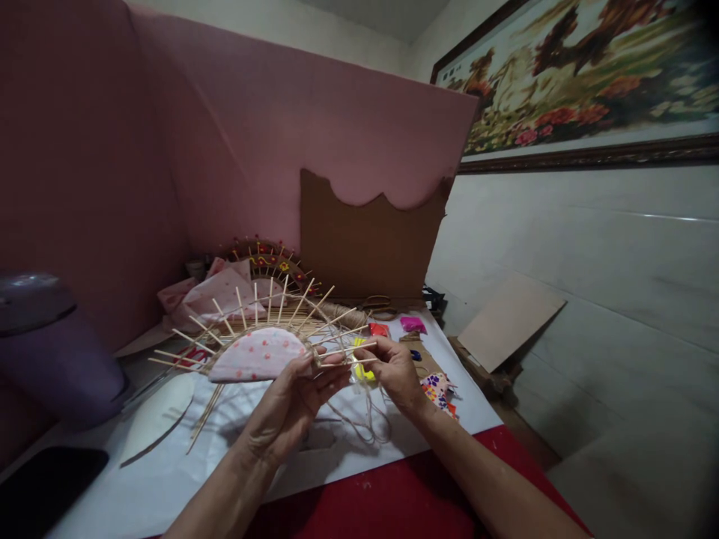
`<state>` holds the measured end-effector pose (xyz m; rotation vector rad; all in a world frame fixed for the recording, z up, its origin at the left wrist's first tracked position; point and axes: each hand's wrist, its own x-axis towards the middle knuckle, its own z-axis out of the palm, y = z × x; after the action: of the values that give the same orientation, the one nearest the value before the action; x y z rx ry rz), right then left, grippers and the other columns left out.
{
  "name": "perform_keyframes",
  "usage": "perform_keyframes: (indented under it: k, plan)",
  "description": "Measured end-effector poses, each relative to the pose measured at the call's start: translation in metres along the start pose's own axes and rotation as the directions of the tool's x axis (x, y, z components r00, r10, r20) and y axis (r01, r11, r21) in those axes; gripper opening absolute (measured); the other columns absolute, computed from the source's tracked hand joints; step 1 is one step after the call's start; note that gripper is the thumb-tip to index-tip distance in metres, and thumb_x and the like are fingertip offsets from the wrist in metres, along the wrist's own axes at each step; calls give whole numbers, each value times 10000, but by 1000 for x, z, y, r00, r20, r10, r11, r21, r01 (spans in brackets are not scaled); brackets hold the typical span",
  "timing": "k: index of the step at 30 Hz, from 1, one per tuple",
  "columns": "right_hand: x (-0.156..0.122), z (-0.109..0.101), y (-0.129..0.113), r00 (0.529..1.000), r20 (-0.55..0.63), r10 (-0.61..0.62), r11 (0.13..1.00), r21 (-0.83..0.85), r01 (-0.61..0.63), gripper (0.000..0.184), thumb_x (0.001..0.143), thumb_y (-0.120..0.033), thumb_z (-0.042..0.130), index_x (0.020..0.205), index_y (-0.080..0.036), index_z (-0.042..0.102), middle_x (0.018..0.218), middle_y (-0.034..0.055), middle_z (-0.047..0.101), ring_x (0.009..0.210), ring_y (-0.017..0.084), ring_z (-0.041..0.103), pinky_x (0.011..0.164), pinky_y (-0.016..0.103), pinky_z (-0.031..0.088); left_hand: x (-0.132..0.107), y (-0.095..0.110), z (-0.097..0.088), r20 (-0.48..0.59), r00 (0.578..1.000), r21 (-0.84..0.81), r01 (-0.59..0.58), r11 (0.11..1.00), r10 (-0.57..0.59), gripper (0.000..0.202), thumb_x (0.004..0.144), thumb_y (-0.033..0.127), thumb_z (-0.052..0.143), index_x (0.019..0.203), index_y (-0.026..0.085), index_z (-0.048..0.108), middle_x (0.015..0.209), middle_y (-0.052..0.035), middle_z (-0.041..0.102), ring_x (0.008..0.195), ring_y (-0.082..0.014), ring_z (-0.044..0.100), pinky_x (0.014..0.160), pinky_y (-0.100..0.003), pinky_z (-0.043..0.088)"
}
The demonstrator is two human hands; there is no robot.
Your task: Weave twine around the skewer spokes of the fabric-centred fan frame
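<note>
My left hand (292,408) grips the lower right edge of a half-round craft piece (258,353) covered in pink dotted fabric, with thin wooden sticks (225,322) fanning out from its rim. Twine is woven between the sticks near the fabric. My right hand (393,368) is pinched on the twine (365,412) by the rightmost sticks, and a loose loop of it hangs down over the white sheet (168,479). Both hands are held above the table.
A finished beaded fan piece (269,258) and pink fabric (219,292) lie behind. Small red, magenta and yellow packets (413,323), scissors (379,303), a patterned fabric scrap (438,389), a cut white half-round (154,415), a purple container (50,352), a dark phone (45,486) and upright cardboard (365,239) surround the work.
</note>
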<state>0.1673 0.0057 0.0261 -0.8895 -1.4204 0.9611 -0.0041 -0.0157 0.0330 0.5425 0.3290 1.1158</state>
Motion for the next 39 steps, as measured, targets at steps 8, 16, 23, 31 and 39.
perform_keyframes:
  k: [8,16,23,31,39]
  plan:
    - [-2,-26,-12,958,67,-278,872,-402,281,89,811,-234,561,752,-170,578,706,14,547,651,126,496,599,249,386,1,2,-3,-43,999,9,-27,1000,27,171,826,173,490,853,126,653,886,-108,724,909,-250,650,928,-409,423]
    - [-4,-34,-31,812,229,-536,591,-586,555,75,810,-110,526,797,-179,553,781,39,564,755,151,527,695,282,406,-1,-1,-1,-34,999,128,-5,992,10,208,846,168,458,888,91,646,903,-143,716,943,-264,633,976,-461,370]
    - [-2,-29,-11,961,15,-277,852,-458,253,103,816,-228,543,736,-170,571,697,16,550,636,123,489,582,243,388,-1,1,-1,5,1000,113,20,993,-20,219,848,174,441,885,115,648,913,-124,717,936,-254,636,980,-445,361]
    - [-2,-7,-2,990,95,105,992,-86,-97,213,695,-329,643,644,-139,562,605,-16,495,540,83,434,493,210,348,-4,-3,0,43,995,168,86,982,-94,243,846,170,452,987,92,634,978,-133,695,894,-228,641,902,-397,429]
    - [-4,-4,-4,990,109,89,995,-60,-83,256,702,-376,641,656,-140,554,615,-4,508,573,105,474,515,226,378,-5,-5,-1,42,989,164,131,978,-139,248,836,151,447,952,75,653,919,-129,706,850,-219,652,858,-360,457]
